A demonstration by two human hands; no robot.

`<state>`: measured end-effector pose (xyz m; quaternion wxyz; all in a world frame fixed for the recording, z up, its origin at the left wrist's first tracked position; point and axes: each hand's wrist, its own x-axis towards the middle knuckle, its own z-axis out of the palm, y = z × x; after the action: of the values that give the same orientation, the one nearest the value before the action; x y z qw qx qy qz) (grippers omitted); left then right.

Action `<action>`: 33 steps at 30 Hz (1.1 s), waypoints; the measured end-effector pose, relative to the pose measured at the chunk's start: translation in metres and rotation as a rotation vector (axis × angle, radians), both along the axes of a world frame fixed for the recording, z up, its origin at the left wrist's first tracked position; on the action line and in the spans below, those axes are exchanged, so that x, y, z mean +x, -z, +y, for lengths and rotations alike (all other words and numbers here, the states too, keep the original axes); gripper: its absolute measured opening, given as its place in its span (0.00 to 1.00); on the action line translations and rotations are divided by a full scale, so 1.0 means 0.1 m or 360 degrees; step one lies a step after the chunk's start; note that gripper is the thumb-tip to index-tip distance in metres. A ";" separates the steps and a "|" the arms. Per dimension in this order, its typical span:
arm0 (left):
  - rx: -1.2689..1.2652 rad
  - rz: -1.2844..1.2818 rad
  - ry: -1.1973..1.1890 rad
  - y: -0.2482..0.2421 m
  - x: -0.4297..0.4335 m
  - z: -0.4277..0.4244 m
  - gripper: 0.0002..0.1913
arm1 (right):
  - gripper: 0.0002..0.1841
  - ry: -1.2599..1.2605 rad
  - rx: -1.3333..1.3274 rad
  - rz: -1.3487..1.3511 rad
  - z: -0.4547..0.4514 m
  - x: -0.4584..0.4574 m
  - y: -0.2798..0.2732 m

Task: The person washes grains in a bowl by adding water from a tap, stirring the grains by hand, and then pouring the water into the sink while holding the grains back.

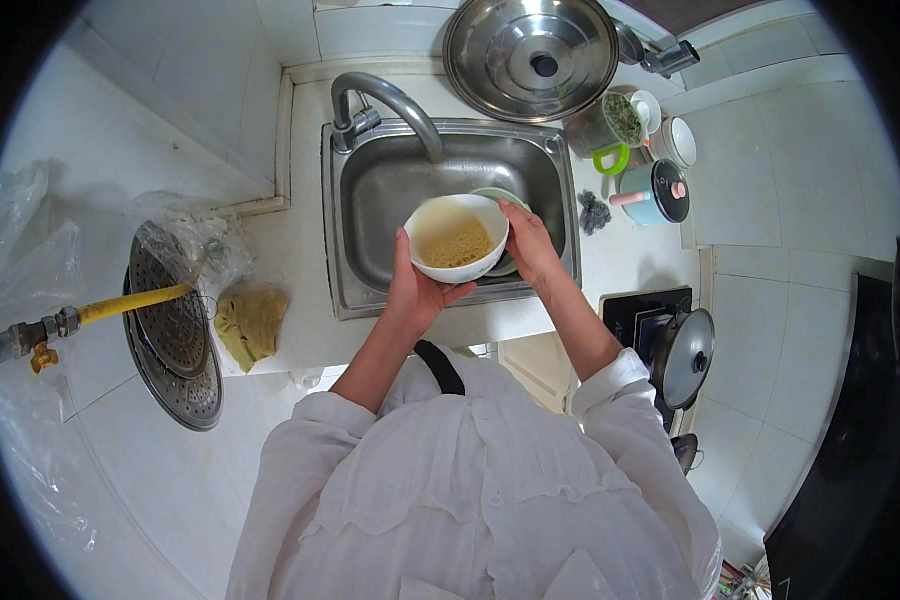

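Both my hands hold a white bowl (pixel 457 274) above the near part of a stainless steel sink (pixel 375 202). Inside it is a yellowish grain-like food (pixel 457 246), with cloudy liquid over part of it. My left hand (pixel 418 289) supports the bowl's left side and underside; my right hand (pixel 529 244) grips its right rim. A light green bowl or basin (pixel 501 193) sits in the sink, partly hidden by the white bowl. The curved metal faucet (pixel 401 105) reaches over the sink, behind the bowl.
At the back stands a large metal lid (pixel 532 60). To the right are a green-handled container (pixel 604 131), a light blue pot (pixel 645 191), a steel-wool scrubber (pixel 594 213) and a lidded pan (pixel 686 360). A yellow-green cloth (pixel 250 326) and perforated metal trays (pixel 172 322) are at left.
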<state>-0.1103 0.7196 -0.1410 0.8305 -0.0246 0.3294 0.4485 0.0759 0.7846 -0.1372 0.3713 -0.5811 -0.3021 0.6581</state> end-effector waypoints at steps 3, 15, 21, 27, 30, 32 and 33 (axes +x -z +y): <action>-0.0001 -0.0035 0.0004 0.01 0.01 0.00 0.39 | 0.19 0.0015 -0.0011 -0.0029 0.00 0.00 0.00; 0.0000 -0.0136 0.0011 -0.03 0.06 0.01 0.39 | 0.19 0.0064 -0.0015 -0.0031 0.02 0.05 0.01; -0.0022 -0.0159 0.0024 -0.03 0.07 0.04 0.38 | 0.19 0.0080 -0.0037 -0.0052 0.03 0.05 -0.01; -0.0040 -0.0146 0.0035 -0.05 0.09 0.07 0.38 | 0.19 0.0087 -0.0061 -0.0074 0.06 0.06 -0.03; -0.0050 -0.0167 0.0036 -0.02 0.09 0.09 0.38 | 0.20 0.0099 -0.0102 -0.0066 0.09 0.07 0.00; -0.0044 -0.0167 0.0021 -0.01 0.11 0.10 0.38 | 0.20 0.0103 -0.0100 -0.0065 0.10 0.08 0.02; -0.0038 -0.0167 0.0004 -0.01 0.11 0.10 0.38 | 0.20 0.0100 -0.0102 -0.0064 0.11 0.08 0.02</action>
<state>-0.0992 0.7296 -0.1402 0.8469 -0.0574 0.2907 0.4416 0.0839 0.7953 -0.1394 0.3670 -0.6151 -0.2698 0.6436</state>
